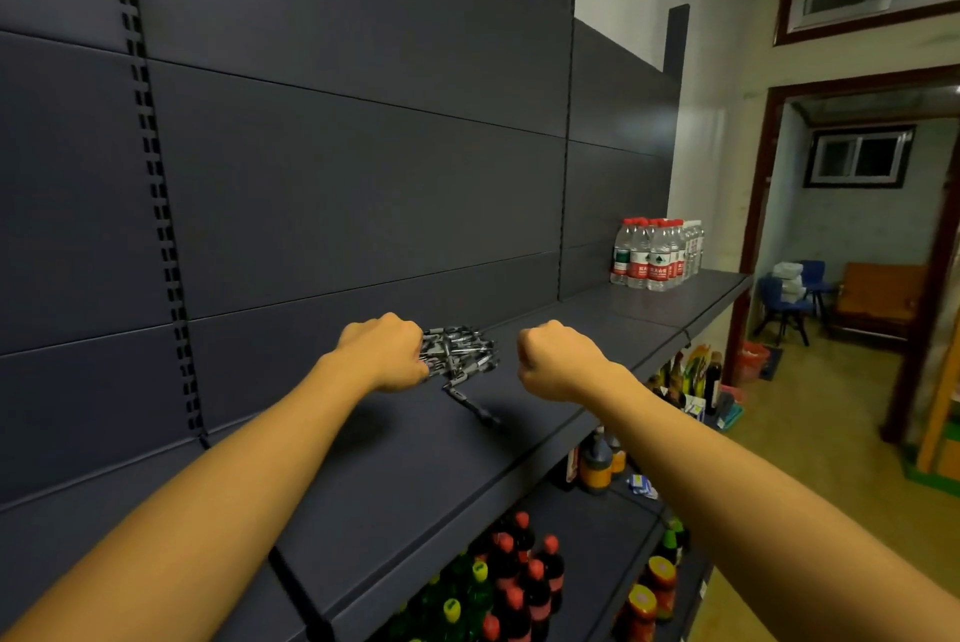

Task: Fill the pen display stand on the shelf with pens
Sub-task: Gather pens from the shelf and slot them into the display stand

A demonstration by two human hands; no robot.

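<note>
Left hand at frame centre, curled around bundle of grey-black plastic pens on dark metal shelf. Right hand just right, fisted, apparently empty. One stray pen lying below bundle. Display stand not visible. Best squeeze bundle evenly, scoop stray too. Pen count: too tangled to tell.

Both bare forearms reached forward and up from the bottom corners, roughly parallel. The left hand lay knuckles-up, its fingers curled round a bundle of pens. The right hand hung just beside it, apart, balled in a fist and holding nothing visible.
</note>
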